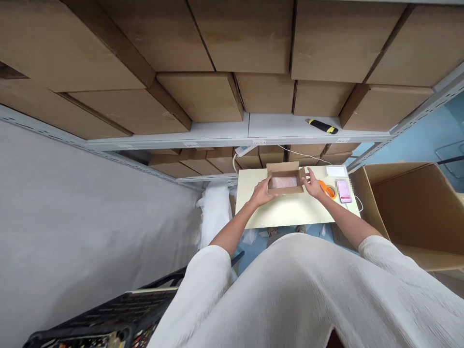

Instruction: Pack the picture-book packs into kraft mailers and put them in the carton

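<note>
A small cardboard box (285,190) stands on the pale yellow table, its flaps raised. Inside lies a pinkish wrapped packet (284,182), whose exact kind I cannot make out. My left hand (261,193) grips the box's left end, thumb along the front edge. At the other end, my right hand (311,183) has its fingers on the right side flap. Just right of that hand lie an orange tape dispenser (324,187) and a roll of yellow tape (332,192).
A phone (343,191) and a white card (336,171) lie on the table (279,212). Shelves of cartons (199,96) rise behind, with a utility knife (322,126) on one. A large open carton (416,208) stands right; white wrapping (215,208) and a black crate (145,304) are left.
</note>
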`<state>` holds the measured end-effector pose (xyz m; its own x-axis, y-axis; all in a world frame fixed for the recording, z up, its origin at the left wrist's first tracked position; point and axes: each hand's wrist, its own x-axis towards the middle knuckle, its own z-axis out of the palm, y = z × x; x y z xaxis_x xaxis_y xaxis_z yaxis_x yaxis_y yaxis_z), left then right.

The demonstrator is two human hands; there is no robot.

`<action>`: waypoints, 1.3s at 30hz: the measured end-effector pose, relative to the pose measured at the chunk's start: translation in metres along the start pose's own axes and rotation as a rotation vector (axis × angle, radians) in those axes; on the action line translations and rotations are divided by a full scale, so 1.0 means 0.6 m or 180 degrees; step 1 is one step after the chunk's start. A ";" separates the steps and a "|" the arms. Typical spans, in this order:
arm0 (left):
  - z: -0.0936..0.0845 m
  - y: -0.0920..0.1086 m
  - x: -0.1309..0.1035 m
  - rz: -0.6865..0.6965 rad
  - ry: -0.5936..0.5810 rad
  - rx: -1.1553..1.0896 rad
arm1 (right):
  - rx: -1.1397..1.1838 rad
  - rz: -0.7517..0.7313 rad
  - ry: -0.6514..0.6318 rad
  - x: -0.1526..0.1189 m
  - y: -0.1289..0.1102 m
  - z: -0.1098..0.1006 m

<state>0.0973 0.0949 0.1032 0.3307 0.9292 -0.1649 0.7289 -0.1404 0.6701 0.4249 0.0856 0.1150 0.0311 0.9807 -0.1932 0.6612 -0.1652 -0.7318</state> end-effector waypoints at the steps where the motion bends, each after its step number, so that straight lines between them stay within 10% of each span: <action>1: 0.002 0.000 -0.002 0.0057 -0.0125 0.0129 | 0.0022 -0.0034 -0.0138 -0.005 -0.007 -0.001; 14: 0.008 0.009 0.040 -0.0381 0.0085 0.0117 | -0.0279 -0.0036 -0.0527 -0.009 -0.015 0.009; 29: 0.026 0.002 0.054 -0.0510 0.0362 0.0435 | -0.1644 -0.0424 -0.0529 0.133 -0.047 0.035; 39: 0.019 0.021 0.044 0.0124 0.0335 0.0777 | -0.1828 -0.0810 -0.0301 0.047 -0.043 0.034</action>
<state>0.1222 0.1137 0.0993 0.3064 0.9502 -0.0576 0.8441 -0.2432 0.4779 0.3937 0.1156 0.1152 -0.2290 0.9640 -0.1353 0.9366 0.1804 -0.3003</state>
